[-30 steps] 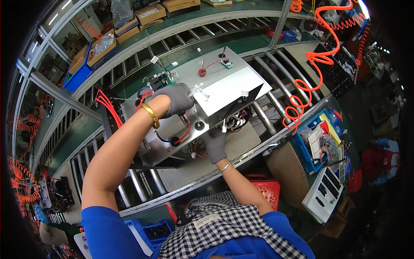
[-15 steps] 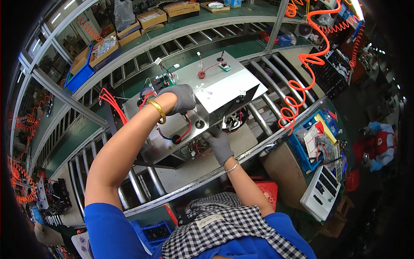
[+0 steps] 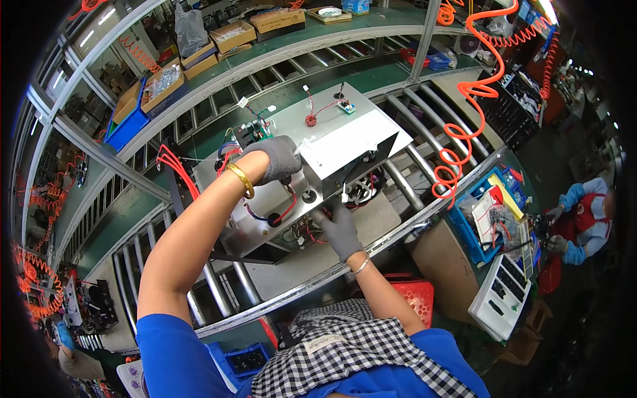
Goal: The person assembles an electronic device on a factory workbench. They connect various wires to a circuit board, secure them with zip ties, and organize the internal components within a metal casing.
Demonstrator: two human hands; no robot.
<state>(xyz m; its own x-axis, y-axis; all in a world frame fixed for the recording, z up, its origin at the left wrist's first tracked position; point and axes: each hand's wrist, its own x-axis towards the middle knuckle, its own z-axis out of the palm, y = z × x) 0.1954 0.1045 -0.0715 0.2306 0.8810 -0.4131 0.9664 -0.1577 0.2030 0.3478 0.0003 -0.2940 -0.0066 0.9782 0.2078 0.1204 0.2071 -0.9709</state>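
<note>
A metal chassis (image 3: 265, 229) with wires and small parts lies on the roller conveyor. My left hand (image 3: 282, 159), in a grey glove, is closed over the top of the chassis beside a raised box with a pale top (image 3: 352, 146). White wire ends (image 3: 306, 144) show at its fingertips; what the fingers grip is hidden. My right hand (image 3: 342, 233), also gloved, reaches to the chassis's near side, its fingertips partly hidden there by loose wires (image 3: 308, 232). Red and blue leads run through a black grommet (image 3: 274, 219). A red-wound coil (image 3: 310, 120) sits farther back.
Metal rollers (image 3: 403, 176) extend on both sides of the chassis. An orange coiled hose (image 3: 458, 142) hangs at the right, above a blue bin (image 3: 458, 222) of parts. Cardboard boxes (image 3: 279, 20) line the far shelf. A co-worker (image 3: 587, 219) stands at the far right.
My right hand has shifted slightly at the near edge, while my left stays at nearly the same spot on the chassis. The co-worker's hands have moved toward the parts bin.
</note>
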